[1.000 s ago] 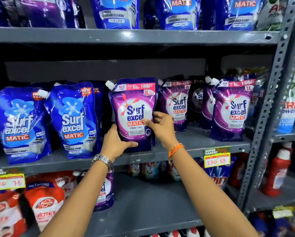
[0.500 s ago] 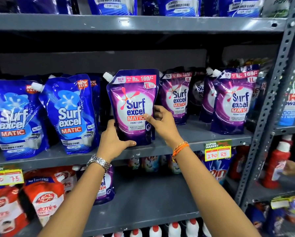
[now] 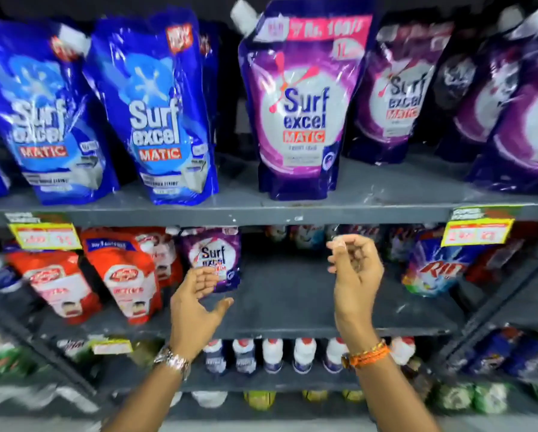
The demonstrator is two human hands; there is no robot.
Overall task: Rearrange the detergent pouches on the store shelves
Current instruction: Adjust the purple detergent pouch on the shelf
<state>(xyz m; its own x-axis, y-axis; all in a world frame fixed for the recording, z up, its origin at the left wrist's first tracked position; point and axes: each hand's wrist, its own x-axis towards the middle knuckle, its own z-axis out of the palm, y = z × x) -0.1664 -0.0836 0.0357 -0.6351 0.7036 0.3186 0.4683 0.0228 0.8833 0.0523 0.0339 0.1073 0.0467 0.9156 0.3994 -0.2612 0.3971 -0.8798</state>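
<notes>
A purple Surf Excel pouch (image 3: 298, 101) stands upright at the front of the grey upper shelf (image 3: 261, 208), with nothing touching it. Two blue Surf Excel pouches (image 3: 155, 113) stand to its left and more purple pouches (image 3: 395, 95) to its right. On the shelf below, a small purple Surf Excel pouch (image 3: 219, 254) stands behind my left hand (image 3: 196, 304), which is open with fingers spread just in front of it. My right hand (image 3: 355, 272) hangs in front of the lower shelf's bare middle, fingers loosely curled, holding nothing.
Red Lifebuoy pouches (image 3: 127, 275) fill the lower shelf's left side, and a Rin pouch (image 3: 436, 269) stands at its right. Yellow price tags (image 3: 476, 232) hang from the upper shelf's edge. White bottles (image 3: 273, 353) line the shelf beneath. A slanted metal upright (image 3: 510, 291) borders the right.
Both hands have let go of the purple pouch, which now stands on the upper shelf, and dropped to the lower shelf. The view has moved closer and tilted down.
</notes>
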